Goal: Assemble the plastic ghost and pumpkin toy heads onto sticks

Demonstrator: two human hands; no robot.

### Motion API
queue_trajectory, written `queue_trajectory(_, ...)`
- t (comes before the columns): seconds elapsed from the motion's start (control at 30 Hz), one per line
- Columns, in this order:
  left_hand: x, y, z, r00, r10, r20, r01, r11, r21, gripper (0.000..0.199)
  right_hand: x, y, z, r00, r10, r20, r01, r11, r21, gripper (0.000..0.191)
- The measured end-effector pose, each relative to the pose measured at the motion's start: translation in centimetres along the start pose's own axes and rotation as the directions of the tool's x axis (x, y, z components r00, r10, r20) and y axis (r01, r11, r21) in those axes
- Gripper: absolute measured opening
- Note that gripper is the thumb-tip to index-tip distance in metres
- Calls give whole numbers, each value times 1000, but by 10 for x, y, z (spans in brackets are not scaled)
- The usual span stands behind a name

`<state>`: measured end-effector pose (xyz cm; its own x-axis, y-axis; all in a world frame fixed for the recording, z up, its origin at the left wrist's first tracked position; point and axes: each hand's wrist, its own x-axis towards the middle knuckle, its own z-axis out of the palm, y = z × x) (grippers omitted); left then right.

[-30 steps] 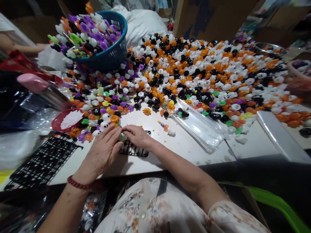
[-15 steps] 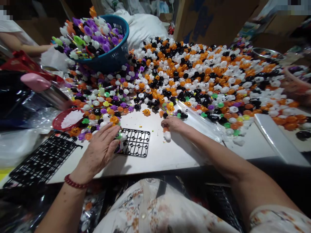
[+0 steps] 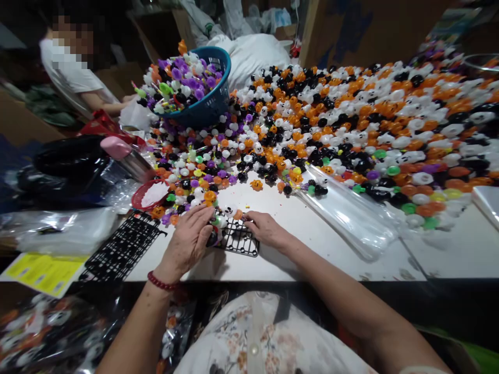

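My left hand [image 3: 187,236] lies with its fingers stretched out against several small toys [image 3: 219,222] standing at the left end of a black plastic grid [image 3: 241,244]. Its palm and fingers hide part of them. Over the grid's far edge, my right hand [image 3: 267,228] pinches a small toy [image 3: 229,210] with a white ghost head and an orange end. The toy is tilted sideways, its white head toward my left hand. The right part of the grid shows bare openings.
A large heap of orange, white and black toys [image 3: 331,114] covers the table's back. A blue basket [image 3: 218,78] of toys, a red basket [image 3: 136,196], stacked black grids [image 3: 120,244] and clear plastic bags [image 3: 346,218] lie around. At far left sits another person [image 3: 74,78].
My right hand has moved left from the bare tabletop to the grid, bringing the white and orange toy. My left hand stays by the toys on the grid. The view has shifted left.
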<state>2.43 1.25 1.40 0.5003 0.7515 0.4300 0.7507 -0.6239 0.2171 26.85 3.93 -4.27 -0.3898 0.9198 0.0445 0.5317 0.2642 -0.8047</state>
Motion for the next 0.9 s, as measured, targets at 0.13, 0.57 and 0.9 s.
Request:
queue_trajectory(0.13, -2, 0, 3, 1000, 13, -4, -13, 1000, 18, 41, 11, 1, 22, 996, 68, -63, -54, 979, 198, 17)
queue_trajectory(0.57, -1, 2, 4, 1000, -20, 7, 20, 1000, -24, 46, 21, -10, 62, 989, 144, -28, -126, 934, 334, 13)
queue_trajectory(0.9, 4, 3, 7, 1000, -19, 11, 19, 998, -62, 45, 23, -19, 61, 990, 137, -38, -128, 976, 175, 12)
